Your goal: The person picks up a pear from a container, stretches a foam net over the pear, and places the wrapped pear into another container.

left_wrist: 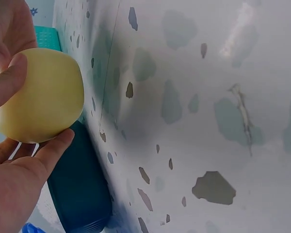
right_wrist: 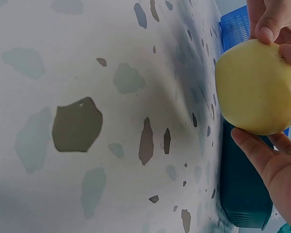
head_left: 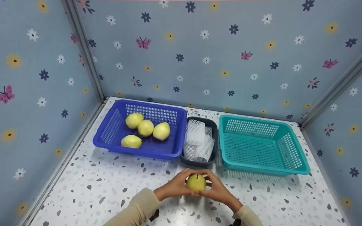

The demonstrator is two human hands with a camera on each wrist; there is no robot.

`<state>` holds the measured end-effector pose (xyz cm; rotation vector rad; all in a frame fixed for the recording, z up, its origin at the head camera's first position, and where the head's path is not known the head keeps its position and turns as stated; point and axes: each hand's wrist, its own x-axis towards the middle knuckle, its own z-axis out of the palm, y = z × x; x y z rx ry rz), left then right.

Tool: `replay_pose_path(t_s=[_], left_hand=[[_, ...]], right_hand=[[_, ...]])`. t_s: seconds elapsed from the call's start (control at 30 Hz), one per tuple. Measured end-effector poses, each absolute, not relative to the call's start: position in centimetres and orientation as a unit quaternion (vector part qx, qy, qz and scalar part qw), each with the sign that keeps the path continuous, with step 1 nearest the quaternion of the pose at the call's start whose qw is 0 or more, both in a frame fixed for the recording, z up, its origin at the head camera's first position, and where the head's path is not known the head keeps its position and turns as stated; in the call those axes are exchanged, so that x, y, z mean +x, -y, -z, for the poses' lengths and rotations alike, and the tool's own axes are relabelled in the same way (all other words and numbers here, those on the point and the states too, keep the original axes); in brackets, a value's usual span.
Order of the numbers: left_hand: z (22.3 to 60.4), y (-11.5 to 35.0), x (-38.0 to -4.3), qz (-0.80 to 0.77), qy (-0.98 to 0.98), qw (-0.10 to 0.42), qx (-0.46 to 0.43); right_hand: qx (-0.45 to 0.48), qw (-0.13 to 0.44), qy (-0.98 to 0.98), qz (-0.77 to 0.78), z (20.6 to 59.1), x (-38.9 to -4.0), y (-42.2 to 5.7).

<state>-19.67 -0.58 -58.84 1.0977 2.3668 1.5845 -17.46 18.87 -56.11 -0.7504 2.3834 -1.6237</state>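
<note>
Both hands hold a yellow-green pear (head_left: 196, 182) between them, stem upward, just in front of the dark container. My left hand (head_left: 177, 185) curls round its left side and my right hand (head_left: 217, 189) round its right, the thumbs meeting at the near side. In the left wrist view, the left hand's fingers (left_wrist: 56, 147) bear on the smooth pear (left_wrist: 51, 94) close over the table. The right wrist view has the right hand (right_wrist: 276, 167) gripping the pear (right_wrist: 257, 87) from the other side. Several more pears (head_left: 145, 128) lie in the blue basket (head_left: 137, 153).
White foam net sleeves (head_left: 196, 138) fill the dark container (head_left: 196, 163) between the baskets. A teal basket (head_left: 250, 150) stands at the right. Patterned walls (head_left: 181, 47) enclose the speckled white table (head_left: 105, 175) at the back and sides.
</note>
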Motion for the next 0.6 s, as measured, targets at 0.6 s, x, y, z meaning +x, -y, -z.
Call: replay_pose_path(t_s=[0.6], left_hand=[[58.5,0.65,-19.2,-0.498,-0.802,0.083,0.321]], right_hand=[[-0.261,0.078,-0.798,0.537,56.44,-17.26,-18.79]])
